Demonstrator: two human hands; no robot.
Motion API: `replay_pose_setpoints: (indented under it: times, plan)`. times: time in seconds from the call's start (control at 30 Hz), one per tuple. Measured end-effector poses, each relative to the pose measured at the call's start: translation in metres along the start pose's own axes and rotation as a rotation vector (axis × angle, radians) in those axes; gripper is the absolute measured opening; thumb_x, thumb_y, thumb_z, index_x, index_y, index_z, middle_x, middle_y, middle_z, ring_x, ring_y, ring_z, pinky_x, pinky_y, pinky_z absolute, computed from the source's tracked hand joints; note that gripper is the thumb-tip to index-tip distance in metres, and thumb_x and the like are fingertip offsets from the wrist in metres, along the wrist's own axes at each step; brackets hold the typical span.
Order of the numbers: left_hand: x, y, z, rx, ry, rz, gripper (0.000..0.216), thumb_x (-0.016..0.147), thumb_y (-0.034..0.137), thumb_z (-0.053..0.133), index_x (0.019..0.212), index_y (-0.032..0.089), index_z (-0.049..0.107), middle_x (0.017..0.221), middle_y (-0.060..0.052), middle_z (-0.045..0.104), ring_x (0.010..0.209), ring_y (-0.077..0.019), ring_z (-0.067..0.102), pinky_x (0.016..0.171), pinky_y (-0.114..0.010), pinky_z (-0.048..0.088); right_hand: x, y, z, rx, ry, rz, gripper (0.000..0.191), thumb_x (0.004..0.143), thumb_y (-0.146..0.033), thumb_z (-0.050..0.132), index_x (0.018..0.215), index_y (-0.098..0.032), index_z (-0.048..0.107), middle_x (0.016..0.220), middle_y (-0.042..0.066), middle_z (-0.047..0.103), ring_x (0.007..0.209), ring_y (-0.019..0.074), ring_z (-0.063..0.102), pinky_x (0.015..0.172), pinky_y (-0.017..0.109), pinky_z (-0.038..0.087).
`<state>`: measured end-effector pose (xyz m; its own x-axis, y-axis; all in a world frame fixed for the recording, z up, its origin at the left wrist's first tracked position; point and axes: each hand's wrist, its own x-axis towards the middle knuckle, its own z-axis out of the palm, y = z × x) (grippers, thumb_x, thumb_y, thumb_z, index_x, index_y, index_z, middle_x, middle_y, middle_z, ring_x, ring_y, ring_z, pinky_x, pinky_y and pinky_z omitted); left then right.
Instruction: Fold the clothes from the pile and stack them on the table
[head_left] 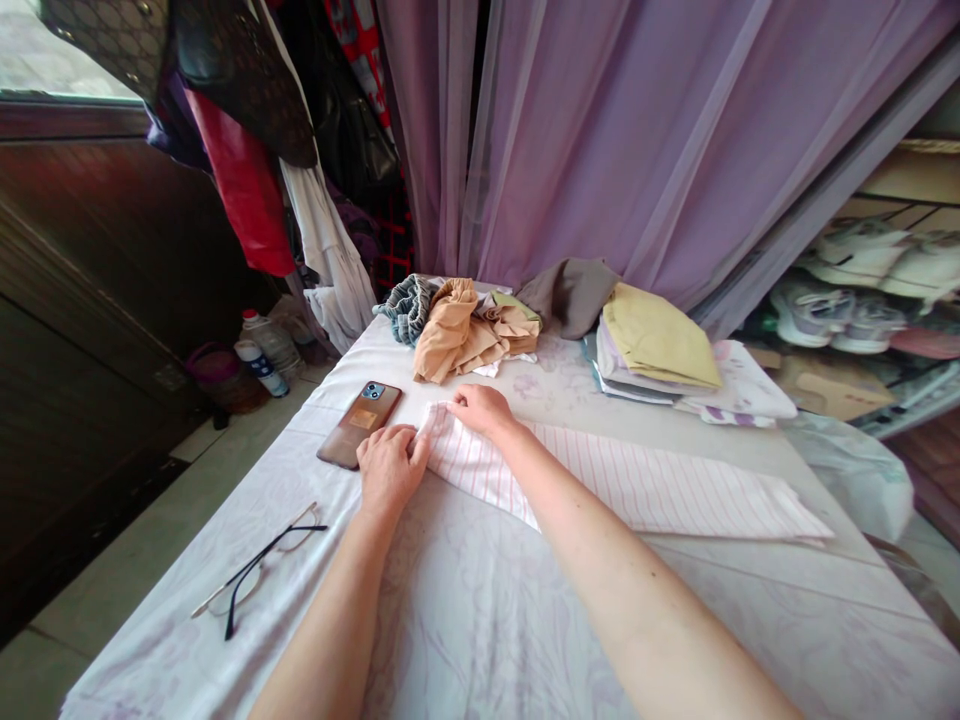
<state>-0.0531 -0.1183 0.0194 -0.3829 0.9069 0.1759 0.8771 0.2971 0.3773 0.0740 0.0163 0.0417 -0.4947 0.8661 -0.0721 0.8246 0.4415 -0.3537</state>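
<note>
L hand [390, 465] & R hand [480, 408], fingers pinching the cloth [637, 485] end; phone [358, 424] just left of L fingers may get knocked; uneven pull prob. skews it.

Legible text: none. Brown rectangular smartphone [358, 424], centre left: yellowish card on its back, print too small to read. Two plastic bottles [261, 367], left of frame: labels indistinct.

Pink-striped white cloth [637, 485] — brown phone [358, 424]
</note>
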Motion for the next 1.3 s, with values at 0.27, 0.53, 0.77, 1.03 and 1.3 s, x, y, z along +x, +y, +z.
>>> replay_pose_setpoints:
  times: [0.27, 0.53, 0.77, 1.03, 1.3]
  plan:
    - [-0.001, -0.001, 0.003, -0.001, 0.006, -0.026, 0.026, 0.09, 0.042, 0.054, 0.098, 0.022, 0.068, 0.106, -0.009, 0.072, 0.109, -0.0288, 0.06, 0.095, -0.043, 0.04, -0.003, 0.002, 0.016, 0.0, 0.071, 0.048, 0.021, 0.091, -0.039, 0.055, 0.099, -0.027, 0.069, 0.104, 0.003, 0.074, 0.094, 0.0185, 0.065, 0.074, 0.026, 0.042]
    - [-0.009, 0.016, 0.014, -0.048, 0.028, 0.446, 0.04, 0.096, 0.025, 0.04, 0.133, 0.023, 0.055, 0.14, -0.007, 0.057, 0.138, -0.0228, 0.041, 0.117, -0.044, 0.025, -0.019, -0.001, 0.022, -0.011, 0.23, -0.066, 0.027, 0.096, -0.028, 0.046, 0.115, -0.023, 0.065, 0.116, 0.007, 0.068, 0.106, 0.0196, 0.059, 0.09, 0.03, 0.041]
    - [-0.013, 0.022, 0.017, 0.038, -0.113, 0.427, 0.042, 0.098, 0.034, 0.04, 0.136, 0.024, 0.054, 0.144, -0.008, 0.054, 0.143, -0.0277, 0.035, 0.119, -0.057, 0.015, -0.048, 0.037, 0.02, -0.009, 0.3, -0.11, 0.026, 0.095, -0.022, 0.045, 0.102, -0.02, 0.069, 0.105, 0.007, 0.07, 0.101, 0.0187, 0.059, 0.089, 0.028, 0.04]
    - [-0.014, 0.025, 0.018, 0.082, -0.144, 0.412, 0.043, 0.099, 0.037, 0.037, 0.138, 0.027, 0.053, 0.149, -0.005, 0.047, 0.147, -0.0283, 0.025, 0.119, -0.061, 0.005, -0.059, 0.081, -0.005, -0.072, 0.201, 0.076, 0.018, 0.089, -0.031, 0.057, 0.096, -0.022, 0.071, 0.1, 0.005, 0.072, 0.096, 0.0183, 0.063, 0.08, 0.026, 0.04]
    - [-0.015, 0.024, 0.022, 0.087, -0.096, 0.424, 0.044, 0.098, 0.04, 0.04, 0.139, 0.029, 0.053, 0.149, -0.006, 0.048, 0.146, -0.0289, 0.028, 0.119, -0.061, 0.002, -0.06, 0.084, -0.011, -0.131, 0.174, 0.054, 0.019, 0.092, -0.026, 0.051, 0.09, -0.021, 0.069, 0.095, 0.005, 0.072, 0.092, 0.0174, 0.063, 0.077, 0.026, 0.038]
